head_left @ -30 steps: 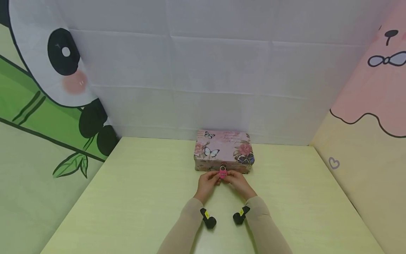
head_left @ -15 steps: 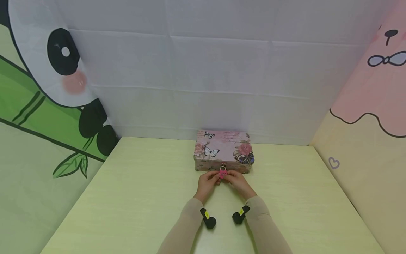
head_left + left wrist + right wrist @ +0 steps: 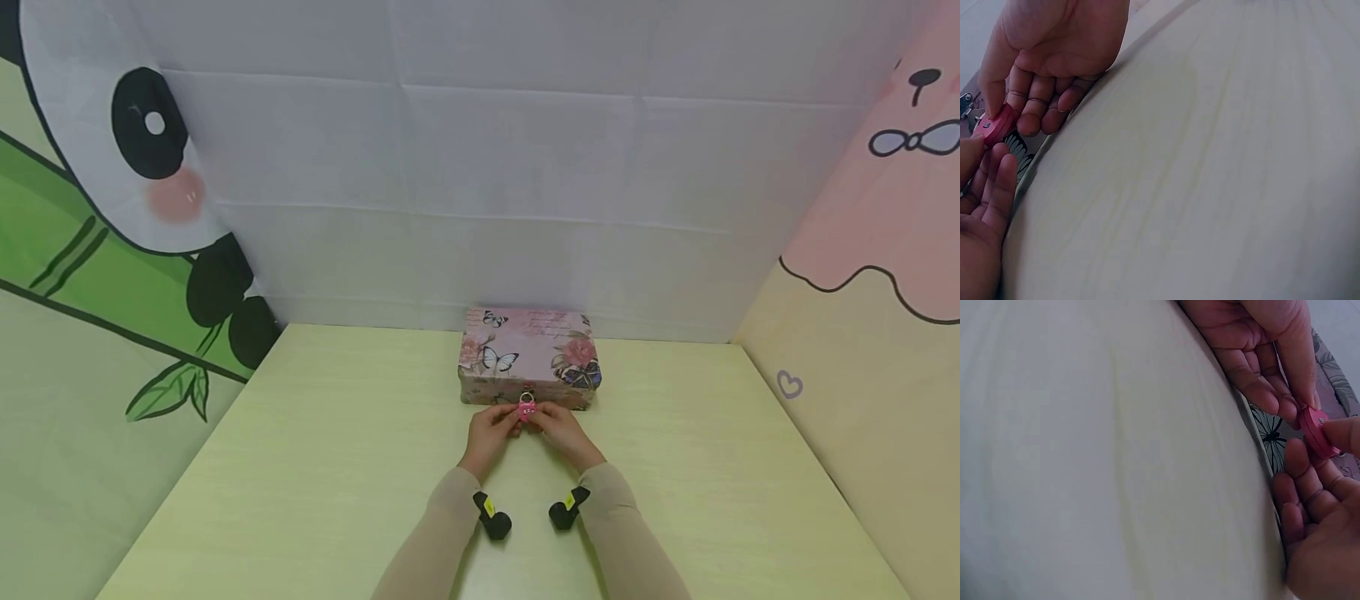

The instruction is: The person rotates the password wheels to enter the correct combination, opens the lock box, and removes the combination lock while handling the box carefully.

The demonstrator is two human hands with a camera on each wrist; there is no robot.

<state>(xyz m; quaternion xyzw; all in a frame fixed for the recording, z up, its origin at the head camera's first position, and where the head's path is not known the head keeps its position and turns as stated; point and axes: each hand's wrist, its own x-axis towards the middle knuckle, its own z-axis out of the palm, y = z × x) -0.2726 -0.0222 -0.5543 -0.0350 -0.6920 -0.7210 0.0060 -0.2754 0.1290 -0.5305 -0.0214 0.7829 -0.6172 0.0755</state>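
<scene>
A pink padlock [image 3: 527, 410] with number dials hangs by its shackle at the front of a floral, butterfly-printed box [image 3: 525, 346]. My left hand [image 3: 489, 435] pinches the lock's left side, its thumb against the pink body [image 3: 997, 127] in the left wrist view. From the other side, my right hand [image 3: 568, 433] pinches the lock. The right wrist view shows the right thumb over the face of the lock [image 3: 1317, 432], with the other fingers curled below. Part of the lock is hidden by the fingers.
The box stands at the back of the pale yellow table [image 3: 360, 417], close to a white cloth backdrop [image 3: 450, 167]. Printed cartoon panels flank the table. Black wrist devices [image 3: 495, 521] are strapped at both sleeves.
The lock's face has tilted slightly between the fingers, and the right hand has shifted very slightly. The box stays in place.
</scene>
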